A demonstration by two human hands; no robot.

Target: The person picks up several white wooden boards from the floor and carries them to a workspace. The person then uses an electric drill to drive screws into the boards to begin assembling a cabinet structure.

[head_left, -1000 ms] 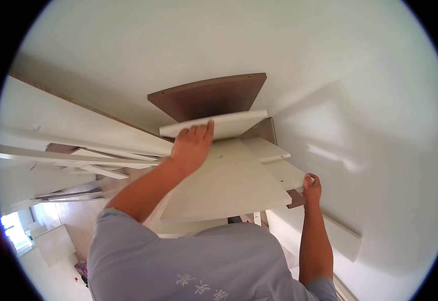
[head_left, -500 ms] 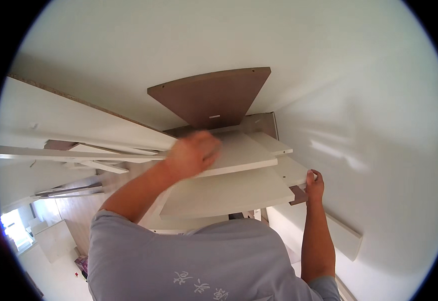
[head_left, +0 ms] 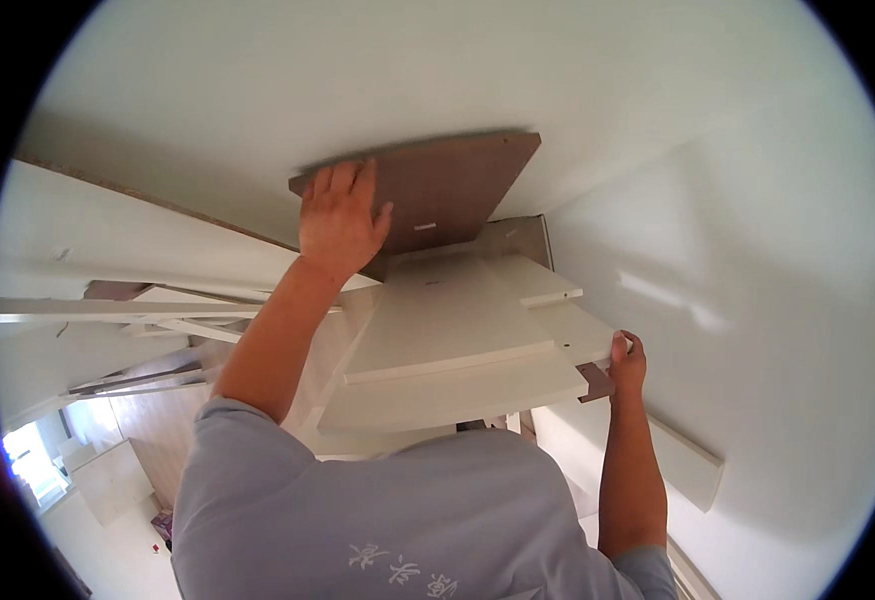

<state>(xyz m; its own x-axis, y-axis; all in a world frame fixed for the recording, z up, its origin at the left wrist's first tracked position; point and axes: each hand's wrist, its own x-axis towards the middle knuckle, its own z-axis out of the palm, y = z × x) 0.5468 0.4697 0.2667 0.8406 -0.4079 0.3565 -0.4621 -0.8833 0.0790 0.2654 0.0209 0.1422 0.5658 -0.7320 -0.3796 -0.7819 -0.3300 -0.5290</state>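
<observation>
A dark brown panel (head_left: 437,190) with a curved upper edge leans against the wall. My left hand (head_left: 342,225) grips its upper left part, fingertips at the top edge and thumb on the front face. Below it, several white panels overlap in a stack, with a tapered upper panel (head_left: 447,310) over a wider curved panel (head_left: 477,390). At the right of the stack, my right hand (head_left: 627,362) is closed on the corner of a white board (head_left: 572,330). Part of that board lies hidden under the other panels.
A long white board (head_left: 157,215) with a raw chipboard edge stands at the left. Narrow white strips (head_left: 127,308) and other boards lie beyond it. Another white board (head_left: 682,460) lies along the right wall. A bright window (head_left: 35,465) shows at far left.
My left hand has moved up from the white panels to the brown panel, which has tilted slightly toward the wall. The upper white panel's front edge sits lower. My right hand stays nearly still.
</observation>
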